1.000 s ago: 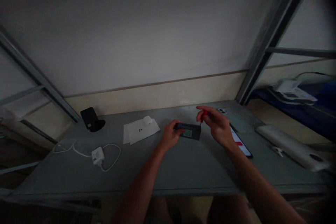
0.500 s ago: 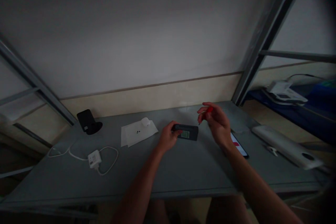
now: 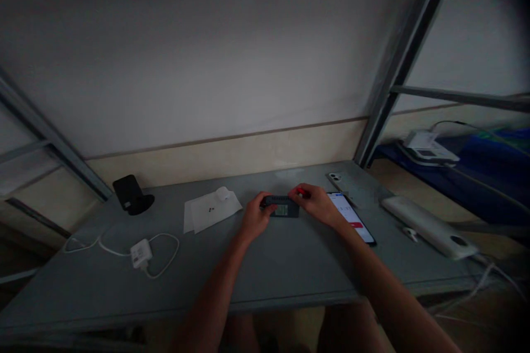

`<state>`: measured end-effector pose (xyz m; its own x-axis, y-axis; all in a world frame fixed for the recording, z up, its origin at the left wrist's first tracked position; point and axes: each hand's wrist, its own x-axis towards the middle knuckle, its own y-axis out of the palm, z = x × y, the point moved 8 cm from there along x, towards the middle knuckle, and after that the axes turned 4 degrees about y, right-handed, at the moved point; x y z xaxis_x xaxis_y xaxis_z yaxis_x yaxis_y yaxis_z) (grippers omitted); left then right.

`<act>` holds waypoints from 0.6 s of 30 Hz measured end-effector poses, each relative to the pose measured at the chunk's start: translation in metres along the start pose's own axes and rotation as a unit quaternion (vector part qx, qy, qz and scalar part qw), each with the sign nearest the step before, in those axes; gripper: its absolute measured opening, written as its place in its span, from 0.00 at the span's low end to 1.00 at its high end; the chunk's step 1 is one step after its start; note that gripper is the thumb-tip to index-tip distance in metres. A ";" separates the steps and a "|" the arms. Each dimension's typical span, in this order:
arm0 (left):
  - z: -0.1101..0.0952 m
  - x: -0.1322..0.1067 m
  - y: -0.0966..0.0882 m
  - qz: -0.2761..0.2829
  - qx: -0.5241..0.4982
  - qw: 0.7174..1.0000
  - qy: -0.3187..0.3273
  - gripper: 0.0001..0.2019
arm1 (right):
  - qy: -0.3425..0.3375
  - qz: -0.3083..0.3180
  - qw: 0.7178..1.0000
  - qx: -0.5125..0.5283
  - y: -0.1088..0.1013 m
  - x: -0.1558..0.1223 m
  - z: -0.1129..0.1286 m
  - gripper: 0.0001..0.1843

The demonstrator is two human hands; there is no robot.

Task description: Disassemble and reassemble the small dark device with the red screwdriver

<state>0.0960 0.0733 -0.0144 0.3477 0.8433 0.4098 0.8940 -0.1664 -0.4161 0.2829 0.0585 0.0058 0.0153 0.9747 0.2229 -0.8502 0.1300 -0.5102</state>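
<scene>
My left hand (image 3: 255, 216) grips the left end of a small black device box (image 3: 292, 210), with a row of vents along its upper edge and a greenish label or panel on its front. Closed on a small red-handled screwdriver (image 3: 304, 192), my right hand (image 3: 318, 205) is at the box's right end. Its fingers hide the tool's tip, so contact with the box cannot be made out. To the left, several tiny black pieces, likely screws (image 3: 211, 209), lie on white paper (image 3: 199, 222), with a white rounded object (image 3: 222, 193) at its back edge.
A lit phone (image 3: 356, 226) lies beside my right forearm, another phone (image 3: 334, 177) behind it. Right of these are a long pale power strip-like case (image 3: 426, 227) and a white earbud-like piece (image 3: 409, 233). A white charger with cable (image 3: 141, 252) and a black stand (image 3: 129, 193) are left.
My right hand has moved left and down with the screwdriver, from apart to the right end of the box. My left hand keeps its hold. The whole view has shifted slightly.
</scene>
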 end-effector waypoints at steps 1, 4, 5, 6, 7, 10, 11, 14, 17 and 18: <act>0.000 0.000 0.000 -0.001 -0.002 1.000 0.001 0.09 | 0.012 0.002 1.000 0.005 -0.001 0.001 -0.003 0.17; 0.001 -0.001 0.000 -0.001 -0.003 1.000 0.005 0.08 | 0.023 0.005 1.000 0.007 -0.002 0.002 -0.006 0.19; 0.001 -0.001 0.000 -0.001 -0.001 1.000 0.005 0.08 | 0.018 0.004 1.000 0.004 -0.002 0.002 -0.006 0.19; 0.002 -0.001 0.000 -0.003 0.002 1.000 0.005 0.08 | 0.011 0.001 1.000 0.000 -0.003 0.002 -0.004 0.19; 0.002 -0.001 0.000 -0.005 0.004 1.000 0.005 0.09 | 0.004 -0.003 1.000 -0.002 -0.004 0.002 -0.003 0.19; 0.004 -0.002 -0.001 -0.008 0.009 1.000 0.008 0.09 | -0.018 0.002 1.000 0.009 -0.005 0.000 -0.001 0.20; 0.004 -0.003 -0.001 -0.007 0.015 1.000 0.010 0.09 | -0.024 0.016 1.000 0.011 -0.004 -0.001 0.000 0.20; -0.007 -0.007 -0.008 -0.025 0.053 0.998 0.032 0.12 | -0.033 0.073 0.997 0.001 0.004 -0.004 -0.002 0.22; -0.037 -0.011 -0.015 -0.043 0.131 0.986 0.098 0.18 | -0.033 0.087 0.996 -0.008 0.009 -0.005 -0.003 0.22; -0.048 -0.010 -0.014 -0.033 0.161 0.979 0.120 0.18 | -0.034 0.084 0.996 -0.007 0.010 -0.005 -0.003 0.21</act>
<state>0.0934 0.0427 0.0270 0.3828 0.6964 0.6071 0.7944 0.0873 -0.6010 0.2762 0.0556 -0.0029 -0.1620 0.9685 0.1892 -0.8303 -0.0302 -0.5564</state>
